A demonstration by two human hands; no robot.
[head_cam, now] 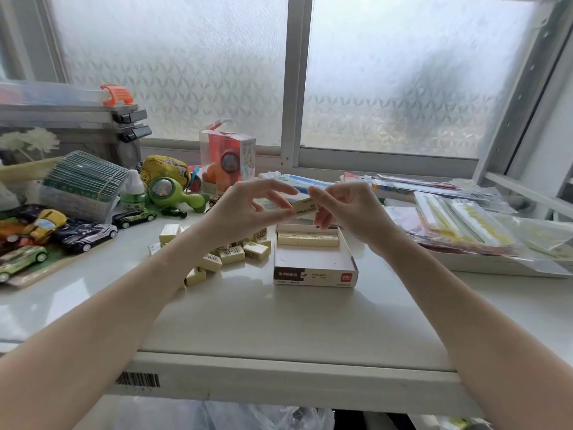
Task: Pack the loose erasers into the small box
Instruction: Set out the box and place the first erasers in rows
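Toy cars crowd the left of the white table, plastic-sleeved packets (stacked loosely) the right.

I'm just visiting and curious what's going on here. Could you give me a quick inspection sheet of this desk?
Surface: glossy white tabletop, bare at the front.
Job's things: small open cardboard box with one row of cream erasers at its far end; pile of loose cream erasers to its left.
Clutter: toy cars and green rattle on the left; plastic-wrapped stationery packs on the right.
Grippers: left hand and right hand together hold one eraser above the box.
Cables: nothing seen.
Surroundings: frosted window behind.
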